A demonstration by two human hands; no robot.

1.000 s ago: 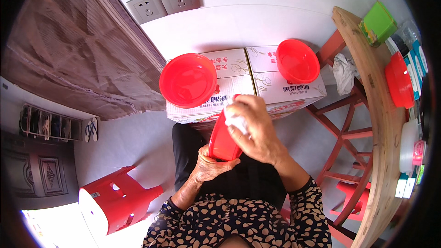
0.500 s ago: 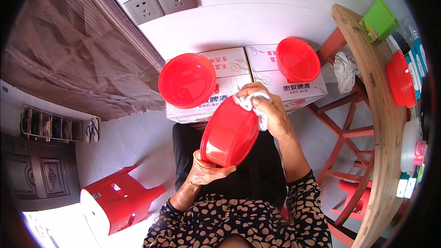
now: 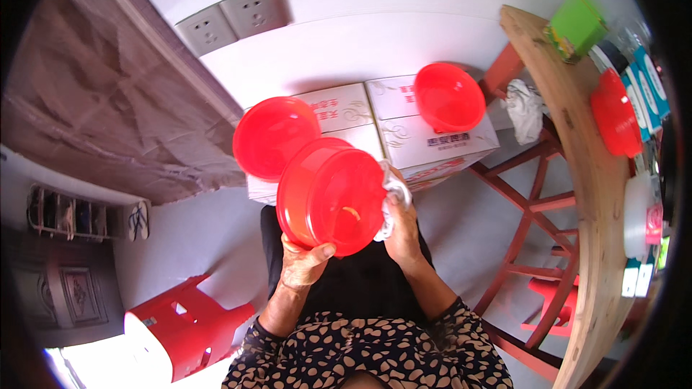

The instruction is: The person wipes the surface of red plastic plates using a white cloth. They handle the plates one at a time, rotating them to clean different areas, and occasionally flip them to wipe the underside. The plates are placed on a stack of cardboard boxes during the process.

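Note:
A red plastic basin (image 3: 331, 198) is held tilted over my lap, its flat underside turned toward me. My left hand (image 3: 305, 263) grips its near left side, thumb pressed on the outside. At the right side of the basin my right hand (image 3: 401, 227) holds a white cloth (image 3: 393, 202) against the wall; the fingers are partly hidden by the cloth. Beyond, a second red basin (image 3: 276, 137) rests on the left cardboard box (image 3: 346, 109), partly covered by the held one. Another red basin (image 3: 449, 97) sits on the right cardboard box (image 3: 440, 145).
A wooden table (image 3: 602, 230) on the right carries a red basin (image 3: 615, 115), a green box (image 3: 577, 27) and packages. A crumpled white cloth (image 3: 525, 112) hangs by red wooden legs. A red plastic stool (image 3: 189, 328) lies at lower left. A brown curtain (image 3: 108, 86) hangs at left.
The held basin has turned so its underside shows more. My right hand and cloth have slid down from its far rim to its right side. The view has shifted slightly.

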